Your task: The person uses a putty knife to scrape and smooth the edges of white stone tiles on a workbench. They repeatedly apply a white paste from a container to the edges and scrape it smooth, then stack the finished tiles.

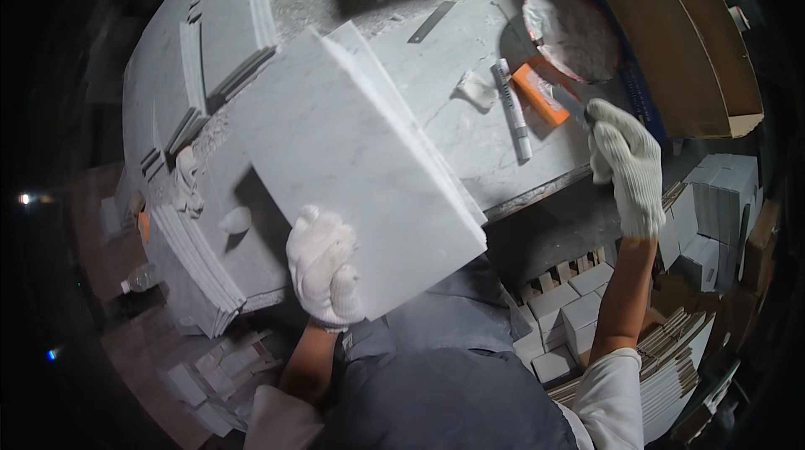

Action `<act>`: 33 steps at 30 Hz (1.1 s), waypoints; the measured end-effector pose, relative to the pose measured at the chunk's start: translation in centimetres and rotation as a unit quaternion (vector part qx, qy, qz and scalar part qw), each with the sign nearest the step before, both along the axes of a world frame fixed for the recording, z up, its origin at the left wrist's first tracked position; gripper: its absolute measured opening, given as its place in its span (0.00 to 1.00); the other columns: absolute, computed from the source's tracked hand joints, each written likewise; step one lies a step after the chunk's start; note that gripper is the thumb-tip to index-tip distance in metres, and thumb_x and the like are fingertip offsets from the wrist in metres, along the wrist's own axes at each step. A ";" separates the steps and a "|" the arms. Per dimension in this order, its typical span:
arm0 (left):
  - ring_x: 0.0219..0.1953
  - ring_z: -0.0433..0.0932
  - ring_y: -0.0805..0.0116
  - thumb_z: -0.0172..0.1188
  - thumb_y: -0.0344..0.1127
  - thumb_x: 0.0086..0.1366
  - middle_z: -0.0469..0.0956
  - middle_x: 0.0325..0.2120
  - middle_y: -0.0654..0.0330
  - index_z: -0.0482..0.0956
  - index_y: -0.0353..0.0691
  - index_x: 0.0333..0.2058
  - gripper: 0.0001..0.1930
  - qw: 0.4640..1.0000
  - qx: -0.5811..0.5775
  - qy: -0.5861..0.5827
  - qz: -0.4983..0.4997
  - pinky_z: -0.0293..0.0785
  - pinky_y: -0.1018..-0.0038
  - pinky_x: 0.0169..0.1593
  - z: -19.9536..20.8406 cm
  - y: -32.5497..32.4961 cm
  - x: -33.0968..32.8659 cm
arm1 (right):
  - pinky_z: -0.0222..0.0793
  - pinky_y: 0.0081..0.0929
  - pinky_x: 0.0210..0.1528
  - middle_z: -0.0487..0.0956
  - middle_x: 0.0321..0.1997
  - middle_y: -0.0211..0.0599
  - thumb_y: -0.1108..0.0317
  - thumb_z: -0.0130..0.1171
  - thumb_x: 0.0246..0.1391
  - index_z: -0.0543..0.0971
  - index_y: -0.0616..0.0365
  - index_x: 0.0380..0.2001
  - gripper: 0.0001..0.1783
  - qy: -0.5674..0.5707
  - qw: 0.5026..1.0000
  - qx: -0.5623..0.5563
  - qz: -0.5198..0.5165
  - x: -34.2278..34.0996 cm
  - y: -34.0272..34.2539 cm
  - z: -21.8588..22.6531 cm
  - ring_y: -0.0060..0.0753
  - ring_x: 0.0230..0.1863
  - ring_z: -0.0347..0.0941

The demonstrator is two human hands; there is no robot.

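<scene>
White marble tiles [360, 165], at least two together, lie slanted in front of me, their near edge close to my apron. My left hand [323, 265], in a white knit glove, is closed at the lower left edge of the top tile; its fingertips are partly hidden. Off to the right, my gloved right hand [625, 156] grips a putty knife [570, 104], the blade pointing up and left over an orange block [537, 96]. Beside that block lie a white marker pen [513, 110] and a crumpled white scrap [476, 91]. Behind them sits a red-rimmed round tub [531, 18] containing white material.
A flat metal strip [432, 22] lies on the dusty bench. Tile stacks [201, 265] line its left side, near a small white rounded object [236, 220] and a crumpled glove [188, 177]. Open cardboard [671, 31] stands at far right; white boxes [579, 316] sit on a pallet below.
</scene>
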State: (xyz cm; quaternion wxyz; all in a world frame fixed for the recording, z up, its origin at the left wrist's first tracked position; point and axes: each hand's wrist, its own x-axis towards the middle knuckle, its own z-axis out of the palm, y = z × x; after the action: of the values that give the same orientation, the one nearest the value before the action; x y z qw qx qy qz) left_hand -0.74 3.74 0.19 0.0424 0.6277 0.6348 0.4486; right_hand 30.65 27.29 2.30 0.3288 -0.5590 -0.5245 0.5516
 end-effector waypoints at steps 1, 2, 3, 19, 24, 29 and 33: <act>0.58 0.73 0.51 0.48 0.44 0.76 0.76 0.54 0.45 0.80 0.32 0.48 0.20 1.000 -0.004 -0.021 0.008 0.69 0.56 0.62 -0.1 -0.1 0.0 | 0.64 0.14 0.22 0.78 0.28 0.27 0.66 0.59 0.66 0.79 0.65 0.58 0.20 0.002 1.000 -0.005 0.012 -0.1 -1.7 0.8 0.14 0.21 0.69; 0.58 0.73 0.52 0.48 0.45 0.76 0.75 0.56 0.44 0.80 0.31 0.48 0.21 0.999 0.001 -0.036 0.000 0.71 0.58 0.61 -0.3 -0.2 0.1 | 0.64 0.13 0.19 0.80 0.28 0.30 0.65 0.61 0.65 0.80 0.66 0.55 0.20 0.019 0.999 -0.020 0.016 -0.3 -3.2 1.3 0.14 0.20 0.71; 0.59 0.73 0.53 0.48 0.46 0.76 0.74 0.57 0.43 0.81 0.30 0.48 0.22 0.998 0.000 -0.063 -0.004 0.72 0.61 0.59 -0.4 -0.2 0.1 | 0.65 0.13 0.19 0.80 0.29 0.30 0.64 0.61 0.64 0.80 0.67 0.54 0.20 0.037 0.998 -0.042 0.024 -0.5 -4.8 1.8 0.14 0.20 0.71; 0.60 0.75 0.47 0.53 0.30 0.70 0.82 0.48 0.51 0.83 0.33 0.47 0.12 0.996 0.081 0.013 -0.021 0.62 0.53 0.69 0.1 0.4 -0.3 | 0.68 0.15 0.27 0.81 0.34 0.32 0.73 0.63 0.62 0.82 0.65 0.52 0.15 0.001 0.993 0.056 0.104 -4.4 -17.0 2.5 0.15 0.25 0.73; 0.59 0.76 0.48 0.53 0.29 0.70 0.83 0.47 0.52 0.83 0.34 0.47 0.12 0.995 0.091 0.037 -0.019 0.61 0.53 0.69 0.3 0.5 -0.2 | 0.66 0.15 0.25 0.77 0.33 0.28 0.78 0.61 0.62 0.82 0.65 0.52 0.15 -0.031 0.975 0.183 0.125 -4.9 -18.0 1.9 0.14 0.25 0.69; 0.58 0.76 0.50 0.57 0.29 0.69 0.83 0.47 0.54 0.82 0.35 0.48 0.11 0.995 0.083 0.050 -0.026 0.63 0.54 0.69 0.8 0.4 -0.4 | 0.69 0.15 0.26 0.77 0.35 0.29 0.80 0.59 0.62 0.81 0.65 0.52 0.15 -0.057 0.960 0.246 0.118 -4.8 -18.5 1.6 0.14 0.26 0.71; 0.57 0.78 0.52 0.62 0.31 0.67 0.83 0.47 0.54 0.83 0.36 0.48 0.12 0.992 0.032 0.070 -0.100 0.66 0.57 0.68 2.6 0.6 -1.4 | 0.70 0.14 0.26 0.79 0.34 0.29 0.80 0.58 0.63 0.81 0.63 0.53 0.15 -0.010 0.983 0.183 0.024 -4.6 -18.9 1.9 0.15 0.26 0.74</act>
State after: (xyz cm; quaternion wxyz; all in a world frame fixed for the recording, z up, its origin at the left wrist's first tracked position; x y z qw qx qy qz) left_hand -2.11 4.29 2.77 0.0227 0.7188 0.5557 0.4172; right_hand 26.10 8.38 4.24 0.4073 -0.4821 -0.6329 0.4485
